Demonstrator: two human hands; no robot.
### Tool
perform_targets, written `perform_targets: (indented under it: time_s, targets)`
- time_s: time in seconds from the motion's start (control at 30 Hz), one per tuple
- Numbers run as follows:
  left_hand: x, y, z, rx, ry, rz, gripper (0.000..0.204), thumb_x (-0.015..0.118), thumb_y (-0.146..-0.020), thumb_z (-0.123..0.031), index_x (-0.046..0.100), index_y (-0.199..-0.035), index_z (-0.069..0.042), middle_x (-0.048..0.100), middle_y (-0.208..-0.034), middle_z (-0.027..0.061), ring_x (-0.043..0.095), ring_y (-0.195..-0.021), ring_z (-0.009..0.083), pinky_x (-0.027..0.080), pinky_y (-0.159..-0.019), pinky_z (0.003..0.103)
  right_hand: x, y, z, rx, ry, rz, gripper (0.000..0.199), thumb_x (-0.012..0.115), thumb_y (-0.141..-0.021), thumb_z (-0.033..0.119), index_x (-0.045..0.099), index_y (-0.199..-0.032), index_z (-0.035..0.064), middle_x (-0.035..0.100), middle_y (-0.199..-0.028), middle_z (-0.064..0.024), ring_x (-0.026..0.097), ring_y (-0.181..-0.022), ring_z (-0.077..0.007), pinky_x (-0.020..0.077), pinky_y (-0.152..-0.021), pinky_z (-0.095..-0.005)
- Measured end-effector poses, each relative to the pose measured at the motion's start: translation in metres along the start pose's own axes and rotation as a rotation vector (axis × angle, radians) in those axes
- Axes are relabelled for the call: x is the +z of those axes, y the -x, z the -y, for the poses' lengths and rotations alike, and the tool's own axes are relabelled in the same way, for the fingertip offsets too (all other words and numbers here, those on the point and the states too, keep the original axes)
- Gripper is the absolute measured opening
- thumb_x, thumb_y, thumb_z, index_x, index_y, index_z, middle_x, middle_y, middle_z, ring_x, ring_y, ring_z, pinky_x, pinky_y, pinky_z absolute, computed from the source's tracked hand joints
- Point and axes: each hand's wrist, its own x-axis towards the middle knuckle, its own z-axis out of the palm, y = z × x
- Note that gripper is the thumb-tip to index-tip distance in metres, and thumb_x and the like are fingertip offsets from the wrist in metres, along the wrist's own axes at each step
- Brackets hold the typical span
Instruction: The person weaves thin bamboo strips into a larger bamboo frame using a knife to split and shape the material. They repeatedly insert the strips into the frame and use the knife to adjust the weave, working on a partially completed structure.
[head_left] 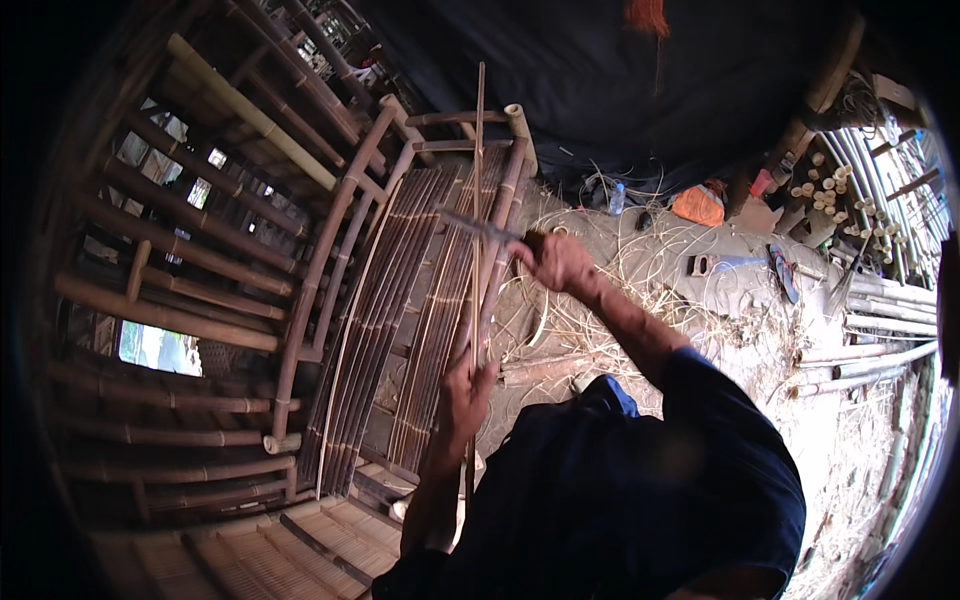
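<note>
A long, thin bamboo strip (479, 125) stretches away from me, over the bamboo bench (385, 250). Its near part passes through my left hand (468, 398), whose fingers are closed around it. My right hand (562, 263) grips the dark handle of a large knife (470, 226). The blade points left and crosses the strip well beyond my left hand; it is slightly blurred, and I cannot tell whether it touches the strip. Brown slats form the bench seat, with gaps between some of them. My left forearm is beside the seat's near end.
Bamboo frames (200, 240) crowd the left side. Pale shavings (640, 310) litter the ground at right, around a handsaw (725, 263) and a sandal (783, 275). Farther off are a plastic bottle (617, 198), an orange bag (699, 204) and stacked bamboo poles (885, 315). A dark sheet (600, 90) hangs behind.
</note>
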Motion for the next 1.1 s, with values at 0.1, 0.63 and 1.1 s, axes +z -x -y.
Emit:
perform_targets:
  time_s: [0.1, 0.63, 1.1]
  targets:
    - [-0.015, 0.02, -0.037, -0.088, 0.048, 0.15, 0.049, 0.062, -0.092, -0.028, 0.052, -0.132, -0.001, 0.046, -0.057, 0.0024, 0.041, -0.054, 0.0128, 0.036, -0.05, 0.032, -0.027, -0.037, -0.052, -0.144, 0.161, -0.338, 0.057, 0.041, -0.094, 0.059, 0.064, -0.081, 0.0084, 0.056, -0.06, -0.0129, 0.057, -0.054, -0.0306, 0.046, -0.049, -0.0414]
    - [-0.04, 0.097, -0.014, -0.28, -0.153, 0.332, 0.044, 0.054, -0.096, -0.029, 0.05, -0.134, -0.007, 0.055, -0.06, 0.0062, 0.052, -0.051, 0.0128, 0.044, -0.052, 0.033, -0.112, -0.118, -0.248, -0.173, 0.769, -0.898, 0.036, 0.055, -0.095, 0.038, 0.062, -0.107, 0.004, 0.047, -0.055, -0.0129, 0.05, -0.046, -0.0275, 0.0392, -0.037, -0.0371]
    - [-0.021, -0.051, -0.023, -0.029, 0.159, 0.099, 0.067, 0.066, -0.091, -0.029, 0.037, -0.142, 0.004, 0.063, -0.077, 0.004, 0.059, -0.065, 0.0118, 0.048, -0.058, 0.028, -0.004, 0.036, 0.02, 0.06, -0.084, 0.282, 0.072, 0.028, -0.093, 0.069, 0.062, -0.119, 0.0119, 0.066, -0.085, -0.0236, 0.067, -0.079, -0.039, 0.0531, -0.072, -0.0487]
